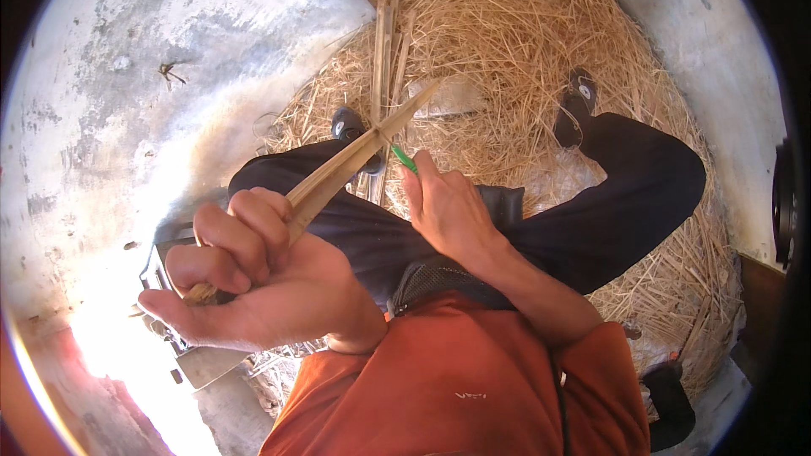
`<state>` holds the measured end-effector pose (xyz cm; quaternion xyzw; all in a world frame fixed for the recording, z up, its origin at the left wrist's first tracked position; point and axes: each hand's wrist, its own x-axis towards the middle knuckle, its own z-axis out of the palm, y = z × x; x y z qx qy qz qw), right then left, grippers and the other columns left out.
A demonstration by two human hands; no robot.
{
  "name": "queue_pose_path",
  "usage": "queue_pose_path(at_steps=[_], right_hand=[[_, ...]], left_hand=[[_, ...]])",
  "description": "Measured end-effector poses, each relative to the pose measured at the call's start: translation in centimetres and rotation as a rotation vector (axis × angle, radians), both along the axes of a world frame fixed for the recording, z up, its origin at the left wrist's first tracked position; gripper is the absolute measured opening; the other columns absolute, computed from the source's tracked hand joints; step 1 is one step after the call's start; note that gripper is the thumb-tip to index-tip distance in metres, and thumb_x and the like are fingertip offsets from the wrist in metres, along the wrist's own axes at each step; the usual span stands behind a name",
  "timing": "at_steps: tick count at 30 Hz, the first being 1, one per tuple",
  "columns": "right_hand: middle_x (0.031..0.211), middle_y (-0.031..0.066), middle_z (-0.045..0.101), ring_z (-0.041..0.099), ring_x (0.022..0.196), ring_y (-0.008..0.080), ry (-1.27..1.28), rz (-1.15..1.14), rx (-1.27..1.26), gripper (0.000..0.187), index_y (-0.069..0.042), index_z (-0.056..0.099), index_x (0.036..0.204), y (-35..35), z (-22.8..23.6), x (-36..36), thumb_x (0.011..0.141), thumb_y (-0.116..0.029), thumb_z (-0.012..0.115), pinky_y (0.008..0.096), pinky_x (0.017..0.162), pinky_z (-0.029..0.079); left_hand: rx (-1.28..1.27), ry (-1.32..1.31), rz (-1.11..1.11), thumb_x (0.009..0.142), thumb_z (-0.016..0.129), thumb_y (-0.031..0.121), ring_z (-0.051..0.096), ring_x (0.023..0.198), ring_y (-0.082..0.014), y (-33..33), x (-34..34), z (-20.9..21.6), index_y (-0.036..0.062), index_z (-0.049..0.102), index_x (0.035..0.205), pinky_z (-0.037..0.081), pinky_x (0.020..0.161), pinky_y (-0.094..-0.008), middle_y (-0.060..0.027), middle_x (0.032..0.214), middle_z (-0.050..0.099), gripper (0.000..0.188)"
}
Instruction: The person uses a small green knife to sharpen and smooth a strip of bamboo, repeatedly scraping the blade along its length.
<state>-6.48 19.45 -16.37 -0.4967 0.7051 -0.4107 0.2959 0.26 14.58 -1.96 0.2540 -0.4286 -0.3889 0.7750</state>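
A long, straw-coloured dry stalk (338, 173), flat and tapering, slants up and away from my left hand (262, 279). The fingers of that hand are wrapped round its near end, palm turned upward. My right hand (452, 207) is closed on a small green-handled tool (404, 159). The tool's thin tip meets the stalk's right edge, beyond its middle. It is too fine to tell whether it is a blade. Most of the handle is hidden in my right fingers.
Loose straw (490, 25) covers the floor between my bent legs (625, 177). Several long dry strips (387, 42) lie ahead. A pale, stained wall (127, 59) rises on the left, another (710, 25) on the right. A dark boxy object (165, 262) stands behind my left hand.
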Motion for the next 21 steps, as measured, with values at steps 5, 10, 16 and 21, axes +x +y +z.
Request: queue_pose_path(at_steps=[5,10,16,21], right_hand=[[0.051,0.024,0.051,0.056,0.051,0.0436,-0.077,0.013,-0.09,0.024,0.003,0.047,0.09,0.4,2.3,0.8,0.095,-0.02,0.048,0.0507,0.045,0.041],[0.053,0.025,0.054,0.058,0.054,0.0448,-0.009,0.011,0.052,0.028,0.002,0.047,0.09,-0.4,-0.7,-0.3,0.096,-0.025,0.047,0.0517,0.048,0.045],[0.051,0.0238,0.05,0.054,0.053,0.0451,-0.079,0.063,-0.065,0.023,0.002,0.046,0.089,-0.6,-0.1,0.2,0.096,-0.02,0.048,0.0514,0.046,0.04],[0.053,0.0238,0.053,0.057,0.054,0.0449,-0.076,0.048,-0.048,0.026,0.0,0.046,0.088,-0.6,2.3,0.7,0.095,-0.024,0.048,0.0516,0.047,0.044]], left_hand=[[-0.053,-0.068,-0.169,0.099,0.03,0.046,0.013,0.045,-0.0101,-0.2,0.8,-0.6,0.017,0.022,0.055,0.018,0.046,-0.0262,0.0023,0.051,0.018,0.053],[-0.068,-0.096,-0.207,0.098,0.031,0.046,0.014,0.045,-0.01,-0.6,1.5,-0.6,0.0172,0.023,0.056,0.017,0.046,-0.0264,0.0024,0.051,0.019,0.052],[-0.033,0.01,-0.138,0.096,0.035,0.049,0.014,0.041,-0.0087,-0.5,1.4,-0.4,0.0161,0.024,0.055,0.015,0.043,-0.0256,0.0023,0.048,0.019,0.054],[0.015,0.001,-0.053,0.096,0.035,0.049,0.013,0.041,-0.0089,-0.8,1.3,-0.3,0.0157,0.024,0.054,0.016,0.042,-0.0252,0.0021,0.048,0.018,0.054]])
